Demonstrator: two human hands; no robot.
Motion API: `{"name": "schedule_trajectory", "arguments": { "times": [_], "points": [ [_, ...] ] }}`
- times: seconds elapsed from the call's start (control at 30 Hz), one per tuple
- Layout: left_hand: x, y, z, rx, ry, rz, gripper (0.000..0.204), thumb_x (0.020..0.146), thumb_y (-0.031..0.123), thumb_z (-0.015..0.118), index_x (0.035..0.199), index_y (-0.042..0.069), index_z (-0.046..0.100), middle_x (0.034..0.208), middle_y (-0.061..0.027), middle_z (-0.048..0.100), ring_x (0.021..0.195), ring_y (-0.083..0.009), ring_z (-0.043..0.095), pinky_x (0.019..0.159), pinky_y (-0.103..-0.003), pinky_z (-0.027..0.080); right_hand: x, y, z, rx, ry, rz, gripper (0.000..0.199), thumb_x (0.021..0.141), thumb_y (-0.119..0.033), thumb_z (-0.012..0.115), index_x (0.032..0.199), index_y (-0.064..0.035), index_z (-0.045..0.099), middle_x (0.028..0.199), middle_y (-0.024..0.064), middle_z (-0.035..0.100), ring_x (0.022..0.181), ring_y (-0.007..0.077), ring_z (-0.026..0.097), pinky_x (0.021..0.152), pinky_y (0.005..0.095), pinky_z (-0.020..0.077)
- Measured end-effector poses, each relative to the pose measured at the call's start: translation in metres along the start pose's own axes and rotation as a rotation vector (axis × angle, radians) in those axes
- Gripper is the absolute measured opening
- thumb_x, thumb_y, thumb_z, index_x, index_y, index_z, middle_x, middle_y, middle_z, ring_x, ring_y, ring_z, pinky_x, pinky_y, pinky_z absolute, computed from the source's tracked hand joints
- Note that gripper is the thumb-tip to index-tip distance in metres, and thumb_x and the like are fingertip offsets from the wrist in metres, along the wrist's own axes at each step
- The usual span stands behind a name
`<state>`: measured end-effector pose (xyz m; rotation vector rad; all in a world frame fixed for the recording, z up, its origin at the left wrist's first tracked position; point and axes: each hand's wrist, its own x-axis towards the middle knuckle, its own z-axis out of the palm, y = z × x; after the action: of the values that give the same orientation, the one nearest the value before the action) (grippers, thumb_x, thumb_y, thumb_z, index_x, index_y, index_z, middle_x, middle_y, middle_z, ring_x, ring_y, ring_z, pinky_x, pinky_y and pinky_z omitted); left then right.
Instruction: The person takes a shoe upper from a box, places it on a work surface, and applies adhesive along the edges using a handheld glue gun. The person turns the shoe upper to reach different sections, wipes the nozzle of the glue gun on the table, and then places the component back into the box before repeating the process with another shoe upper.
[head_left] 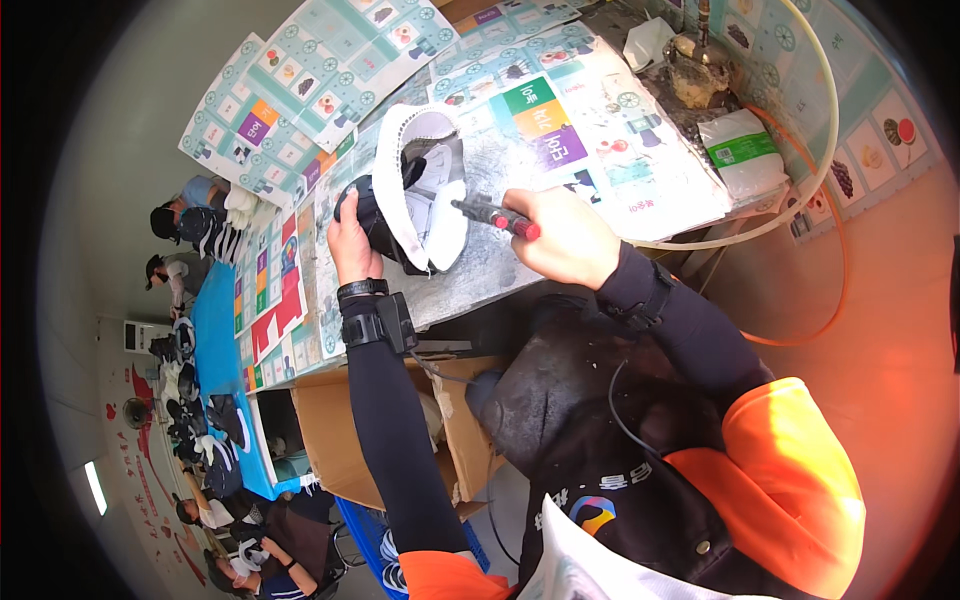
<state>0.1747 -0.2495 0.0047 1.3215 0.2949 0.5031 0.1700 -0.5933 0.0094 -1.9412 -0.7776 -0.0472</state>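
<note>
My left hand [352, 245] grips the left side of what looks like a black and white cap [398, 190], with its thumb up along the black fabric. A broad white band curves round the cap's opening, and grey lining shows inside. The cap stands tilted on the worn grey tabletop [490, 270]. In my right hand [570, 235] are slim black pen-like tools [490, 214] with red ends. Their dark tip points left, close to the white band at the cap's right edge. Whether tip and band touch, I cannot tell.
Printed picture sheets [600, 120] cover much of the table. A metal stand [697, 70], a white and green packet [742, 145] and a pale hose lie at the right. Below the table is a cardboard box [340, 430]. Leftward, people work by a blue table [215, 320].
</note>
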Motion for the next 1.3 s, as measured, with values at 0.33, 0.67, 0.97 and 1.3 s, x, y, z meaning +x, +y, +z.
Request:
{"name": "schedule_trajectory", "arguments": {
  "times": [0.33,0.67,0.97,1.3],
  "points": [
    [-0.007,0.005,0.01,0.055,-0.011,0.036,0.04,0.103,0.032,0.073,0.125,-0.001,0.069,0.111,-0.0091,0.076,0.093,-0.0187,0.074,0.082,-0.034,0.06,0.0,0.003,-0.004,0.025,-0.098,0.017,0.018,0.078,-0.007,0.057,0.089,0.0001,0.068,0.075,0.0296,0.066,0.079,0.0499,0.068,0.076,0.0556,0.0545],
    [-0.009,0.007,0.001,0.02,-0.062,0.001,0.037,0.1,0.021,0.078,0.129,0.002,0.067,0.119,-0.0051,0.075,0.103,-0.0142,0.072,0.095,-0.031,0.054,-0.005,-0.002,-0.011,-0.026,-0.074,0.062,0.014,0.082,-0.006,0.057,0.09,0.0012,0.066,0.076,0.0296,0.065,0.078,0.0508,0.066,0.072,0.0539,0.0525],
    [-0.011,0.005,-0.005,0.025,-0.042,-0.012,0.035,0.1,0.022,0.077,0.128,0.001,0.07,0.121,-0.0056,0.075,0.105,-0.014,0.072,0.096,-0.03,0.054,-0.005,-0.006,-0.015,-0.051,-0.067,0.046,0.02,0.079,-0.006,0.055,0.091,0.0018,0.069,0.077,0.0313,0.066,0.08,0.0504,0.068,0.076,0.0553,0.0545],
    [-0.044,0.022,0.016,-0.13,-0.112,0.166,0.047,0.109,0.038,0.063,0.138,0.001,0.061,0.128,-0.0097,0.071,0.111,-0.0207,0.071,0.099,-0.036,0.056,-0.008,-0.012,-0.033,0.263,-0.154,0.128,0.022,0.078,-0.01,0.066,0.096,0.0012,0.07,0.082,0.0135,0.07,0.08,0.0217,0.069,0.073,0.0386,0.0506]
  ]
}}
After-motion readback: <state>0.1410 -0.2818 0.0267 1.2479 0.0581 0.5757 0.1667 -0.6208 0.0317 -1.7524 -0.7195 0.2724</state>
